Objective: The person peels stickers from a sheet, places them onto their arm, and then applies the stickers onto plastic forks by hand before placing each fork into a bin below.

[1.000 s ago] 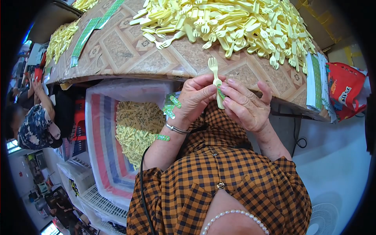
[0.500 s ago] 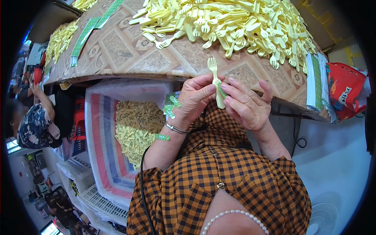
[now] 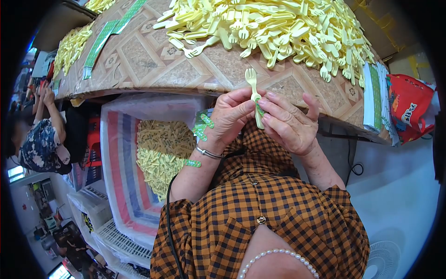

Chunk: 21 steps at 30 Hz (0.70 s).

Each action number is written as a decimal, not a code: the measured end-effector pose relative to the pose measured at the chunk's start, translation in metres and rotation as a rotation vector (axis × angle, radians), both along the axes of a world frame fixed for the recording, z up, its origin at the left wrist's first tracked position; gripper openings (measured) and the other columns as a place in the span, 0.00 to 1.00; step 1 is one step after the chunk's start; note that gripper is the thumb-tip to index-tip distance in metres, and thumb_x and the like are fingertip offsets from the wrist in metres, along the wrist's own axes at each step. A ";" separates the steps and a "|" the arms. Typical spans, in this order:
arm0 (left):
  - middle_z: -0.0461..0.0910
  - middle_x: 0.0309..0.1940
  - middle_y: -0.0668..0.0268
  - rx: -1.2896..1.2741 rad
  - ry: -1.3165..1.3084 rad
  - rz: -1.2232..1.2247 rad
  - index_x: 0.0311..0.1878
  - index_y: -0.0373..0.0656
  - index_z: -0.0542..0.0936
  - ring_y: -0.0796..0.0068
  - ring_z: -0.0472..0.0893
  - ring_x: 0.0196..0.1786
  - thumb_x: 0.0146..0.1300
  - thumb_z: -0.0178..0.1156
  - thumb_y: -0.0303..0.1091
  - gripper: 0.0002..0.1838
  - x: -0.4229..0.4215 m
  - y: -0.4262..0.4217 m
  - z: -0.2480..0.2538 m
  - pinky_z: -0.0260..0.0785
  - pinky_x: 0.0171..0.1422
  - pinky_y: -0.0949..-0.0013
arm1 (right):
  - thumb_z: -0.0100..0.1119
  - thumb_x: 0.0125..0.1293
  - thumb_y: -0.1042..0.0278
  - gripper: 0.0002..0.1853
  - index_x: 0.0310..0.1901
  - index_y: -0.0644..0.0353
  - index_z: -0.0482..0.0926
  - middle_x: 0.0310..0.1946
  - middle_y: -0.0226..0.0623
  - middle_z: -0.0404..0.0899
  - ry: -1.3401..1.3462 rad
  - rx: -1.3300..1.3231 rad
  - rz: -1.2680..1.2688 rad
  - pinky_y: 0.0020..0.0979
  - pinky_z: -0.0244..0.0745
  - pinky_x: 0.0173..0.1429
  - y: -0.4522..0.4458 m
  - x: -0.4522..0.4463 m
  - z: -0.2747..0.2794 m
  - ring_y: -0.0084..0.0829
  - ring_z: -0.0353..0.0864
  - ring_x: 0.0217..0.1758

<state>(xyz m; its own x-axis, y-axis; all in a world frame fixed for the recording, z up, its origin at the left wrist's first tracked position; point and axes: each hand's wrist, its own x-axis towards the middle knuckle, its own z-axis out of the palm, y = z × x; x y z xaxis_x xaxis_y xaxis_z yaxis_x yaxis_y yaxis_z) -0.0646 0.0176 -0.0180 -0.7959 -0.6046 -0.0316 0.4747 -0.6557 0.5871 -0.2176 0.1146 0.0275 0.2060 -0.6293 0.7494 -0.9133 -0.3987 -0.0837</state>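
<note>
A pale yellow plastic fork (image 3: pixel 251 78) points tines-up just off the table's near edge. My left hand (image 3: pixel 226 116) pinches it around the middle between thumb and fingers. From the other side, the thumb and fingertips of my right hand (image 3: pixel 295 126) press on the handle, where a small green sticker (image 3: pixel 259 108) lies along it. The sticker is partly covered by my fingers. More green stickers (image 3: pixel 200 131) cling to my left wrist, and another sticker (image 3: pixel 192 163) is on the forearm. A big heap of similar forks (image 3: pixel 283 32) covers the far side of the table.
The patterned table (image 3: pixel 134 60) carries green sticker strips (image 3: pixel 100 49) at left and a stack of sticker sheets (image 3: pixel 374 97) at right. Below left, a lined striped bag (image 3: pixel 121 153) holds many forks. A red bag (image 3: pixel 411 109) hangs at right. Another person (image 3: pixel 44 144) sits at far left.
My right fingers have shifted slightly up and left along the handle, over the sticker. The fork has barely tilted. The other person's hands have risen a little.
</note>
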 end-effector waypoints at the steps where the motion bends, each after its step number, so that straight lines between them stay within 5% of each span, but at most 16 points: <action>1: 0.82 0.48 0.60 -0.001 0.000 0.002 0.57 0.33 0.77 0.75 0.82 0.48 0.65 0.62 0.28 0.18 0.000 0.000 0.000 0.77 0.52 0.73 | 0.63 0.64 0.65 0.04 0.38 0.49 0.77 0.45 0.28 0.86 0.000 0.005 0.000 0.41 0.49 0.76 0.000 0.000 0.000 0.27 0.83 0.55; 14: 0.82 0.48 0.59 0.013 0.011 0.011 0.57 0.32 0.76 0.73 0.82 0.49 0.66 0.61 0.27 0.18 0.001 0.000 -0.002 0.77 0.53 0.71 | 0.63 0.63 0.67 0.04 0.38 0.50 0.79 0.47 0.29 0.86 0.018 0.040 0.021 0.43 0.51 0.76 0.000 -0.001 -0.002 0.28 0.83 0.56; 21: 0.83 0.47 0.57 0.030 -0.024 0.104 0.56 0.32 0.76 0.71 0.84 0.47 0.66 0.61 0.28 0.17 0.004 -0.003 -0.005 0.78 0.52 0.70 | 0.64 0.60 0.52 0.19 0.45 0.58 0.81 0.53 0.35 0.82 -0.012 0.221 0.099 0.47 0.44 0.78 0.006 0.003 0.006 0.32 0.78 0.63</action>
<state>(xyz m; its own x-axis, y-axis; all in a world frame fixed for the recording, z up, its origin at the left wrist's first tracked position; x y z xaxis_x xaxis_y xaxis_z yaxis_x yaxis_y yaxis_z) -0.0603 0.0151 -0.0233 -0.7280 -0.6820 -0.0691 0.5272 -0.6215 0.5795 -0.2147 0.1208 0.0339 0.2668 -0.7553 0.5986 -0.8688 -0.4574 -0.1899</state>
